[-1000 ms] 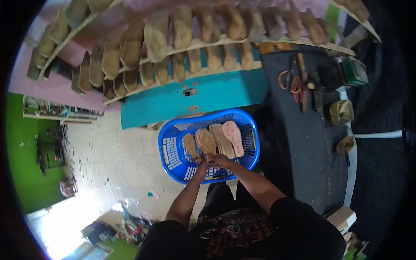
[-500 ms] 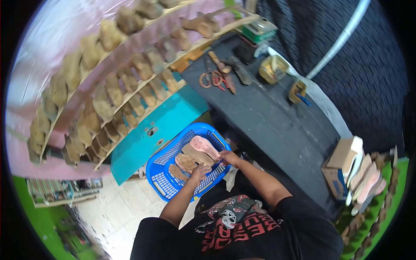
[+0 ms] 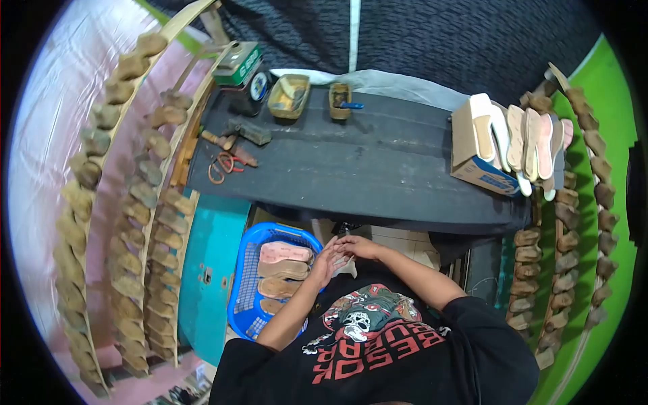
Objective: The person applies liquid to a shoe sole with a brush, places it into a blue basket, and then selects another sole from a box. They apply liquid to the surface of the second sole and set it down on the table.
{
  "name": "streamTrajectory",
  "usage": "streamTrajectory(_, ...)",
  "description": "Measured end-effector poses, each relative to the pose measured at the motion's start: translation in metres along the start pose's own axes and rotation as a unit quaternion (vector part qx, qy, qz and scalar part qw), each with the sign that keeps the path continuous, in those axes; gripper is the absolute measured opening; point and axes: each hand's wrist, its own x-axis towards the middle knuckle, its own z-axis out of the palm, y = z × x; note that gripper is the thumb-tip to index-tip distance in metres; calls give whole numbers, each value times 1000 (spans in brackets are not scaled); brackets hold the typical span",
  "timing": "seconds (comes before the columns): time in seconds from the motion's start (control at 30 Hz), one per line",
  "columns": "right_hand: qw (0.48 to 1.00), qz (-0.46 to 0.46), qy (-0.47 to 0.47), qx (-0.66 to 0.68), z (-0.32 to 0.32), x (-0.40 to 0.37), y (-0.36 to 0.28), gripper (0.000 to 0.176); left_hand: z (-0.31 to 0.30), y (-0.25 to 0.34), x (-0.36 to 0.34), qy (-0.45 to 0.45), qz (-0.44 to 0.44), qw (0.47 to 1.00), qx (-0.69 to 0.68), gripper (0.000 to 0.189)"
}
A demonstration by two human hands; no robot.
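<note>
In front of my shirt, my left hand (image 3: 325,263) and my right hand (image 3: 358,247) meet beside the right rim of a blue plastic basket (image 3: 275,228). The left has its fingers stretched out. Fingers of the right, also extended, reach across to the left hand and appear to touch it. Nothing shows in either hand. Inside the basket lie several shoe soles: a pink one (image 3: 280,252) at the top, a tan one (image 3: 287,269) below it, and a brown one (image 3: 278,288) lower down. My left forearm covers part of the basket's lower right.
A black-covered workbench (image 3: 378,162) holds scissors (image 3: 217,169), a green tin (image 3: 238,62), two tubs (image 3: 289,96) and a cardboard box (image 3: 464,138) with several insoles (image 3: 516,135). Racks of wooden shoe lasts (image 3: 128,263) line both sides. A teal panel (image 3: 214,250) stands left of the basket.
My hands have left the soles in the basket and come together to its right. The view has turned right, showing more of the bench and the right-hand racks.
</note>
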Motion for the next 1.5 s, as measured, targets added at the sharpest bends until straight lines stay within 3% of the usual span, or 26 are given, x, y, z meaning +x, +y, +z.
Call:
streamTrajectory(0.2,986,-64,99,114,-24,-84,-45,40,53,45,24,-156,-11,986,48,68)
streamTrajectory(0.53,989,-63,122,58,-43,-72,-26,45,95,36,39,-98,-41,993,51,65)
streamTrajectory(0.67,999,-23,12,-19,-84,-87,-65,43,91,37,62,-119,-86,989,13,59)
streamTrajectory(0.77,992,-4,-79,-95,-112,-128,-128,39,154,93,41,-107,-176,940,271,59)
streamTrajectory(0.87,985,-29,-123,-116,-145,-146,-153,36,186,113,51,-117,-151,938,290,55)
streamTrajectory(0.93,981,-128,-36,-141,-167,-145,-152,34,209,125,72,-109,-138,941,290,59)
streamTrajectory(1.0,949,-230,84,-196,-188,-148,-149,31,239,130,94,-119,-71,957,253,63)
streamTrajectory(1.13,964,-239,112,-40,-221,-180,-179,35,304,148,129,-184,27,965,182,68)
streamTrajectory(1.2,941,-275,189,-47,-232,-196,-183,35,340,156,141,-189,45,967,164,80)
streamTrajectory(1.27,923,-288,250,-43,-242,-221,-198,34,363,163,155,-244,39,957,154,80)
streamTrajectory(1.43,854,-326,403,46,-266,-275,-203,29,407,173,187,-369,28,914,167,81)
streamTrajectory(1.5,794,-349,489,90,-276,-291,-195,29,427,173,195,-416,24,900,129,80)
